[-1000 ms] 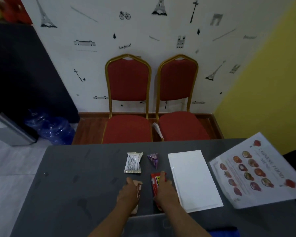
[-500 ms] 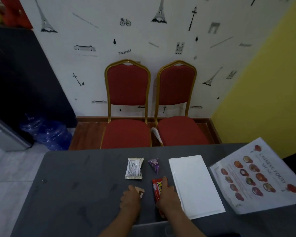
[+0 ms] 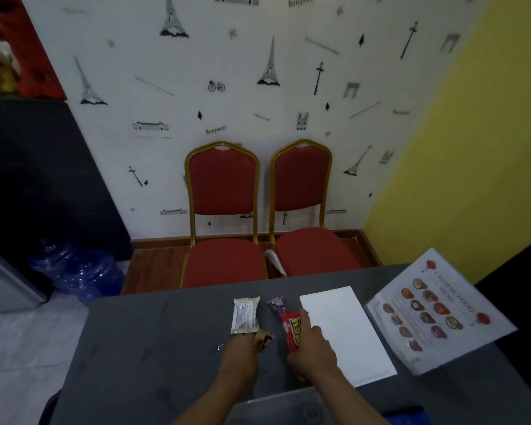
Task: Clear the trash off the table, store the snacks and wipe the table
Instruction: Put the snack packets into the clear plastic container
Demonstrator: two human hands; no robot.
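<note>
On the grey table [image 3: 141,348], my left hand [image 3: 238,355] is closed on a small tan wrapper [image 3: 263,339] whose end sticks out past my fingers. My right hand [image 3: 313,348] grips a red snack pack [image 3: 292,329] with yellow letters, lifted slightly off the surface. A white snack packet [image 3: 245,315] lies flat just beyond my left hand. A small purple wrapper [image 3: 277,304] rests beside it, just behind the red pack.
A white board [image 3: 347,329] lies right of my hands, and a food menu sheet [image 3: 436,311] beyond it at the table's right edge. A grey container's rim [image 3: 288,403] shows at the near edge. Two red chairs [image 3: 224,216] stand behind the table; blue water jugs [image 3: 80,271] sit on the floor left.
My hands have closed on the tan wrapper and the red pack and raised them a little. My head has tilted up, showing more wall.
</note>
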